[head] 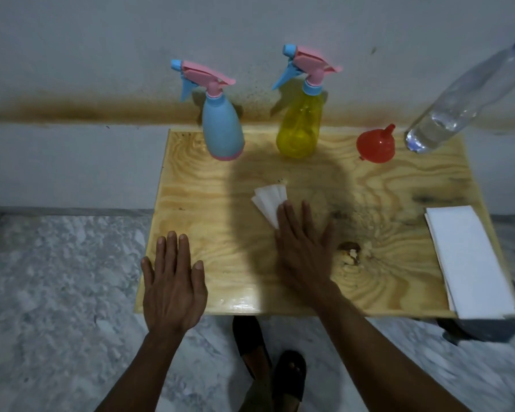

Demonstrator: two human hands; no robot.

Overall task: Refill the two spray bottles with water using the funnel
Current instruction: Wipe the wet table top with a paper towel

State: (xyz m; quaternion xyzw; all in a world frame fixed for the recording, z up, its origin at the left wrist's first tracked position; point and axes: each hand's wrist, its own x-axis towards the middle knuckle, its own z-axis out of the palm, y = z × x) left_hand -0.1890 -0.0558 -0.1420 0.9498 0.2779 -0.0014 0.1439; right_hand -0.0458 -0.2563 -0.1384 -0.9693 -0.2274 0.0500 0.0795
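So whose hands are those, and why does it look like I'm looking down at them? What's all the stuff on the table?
The camera sits on a person's head, so you see what they see when they look down. There is only this one picture.

Both hands belong to that person. The left hand lies flat on the table and holds nothing. The right hand is flat too, pressing on a white tissue.

At the back stand two spray bottles, a blue bottle and a yellow bottle, both with their tops still on. Beside them is a red funnel, then a clear water bottle. A stack of white tissues lies on the right edge.

Below the table you can see the person's feet.
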